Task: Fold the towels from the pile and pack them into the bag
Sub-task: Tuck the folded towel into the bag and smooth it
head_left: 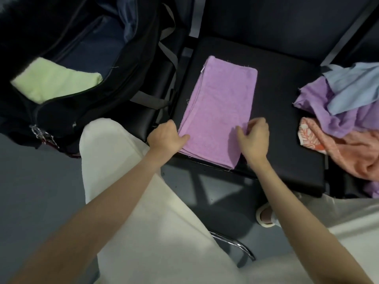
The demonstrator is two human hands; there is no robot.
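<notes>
I am midway through folding the purple terry towel (219,111), which lies as a long doubled strip on the black padded seat (287,128), running away from my hands. My left hand (166,138) pinches its near left corner, thumb on top of the layers; my right hand (254,138) has its fingers curled on the near right edge, lifting a little of the cloth. The hands are apart, one at each near corner.

The next move, I judge, is to carry this near end over to the far end, halving the strip, and that calls for keeping both corners level so the layers stay stacked.

Beyond my left hand the black fabric bag (86,64) stands open with a pale green folded towel (55,83) already inside. To the right of my right hand waits the loose pile of purple, blue and orange towels (344,119), well apart from the strip. Bare seat shows between them, room enough for the fold; the near end of the strip lies close to the seat's front edge.
</notes>
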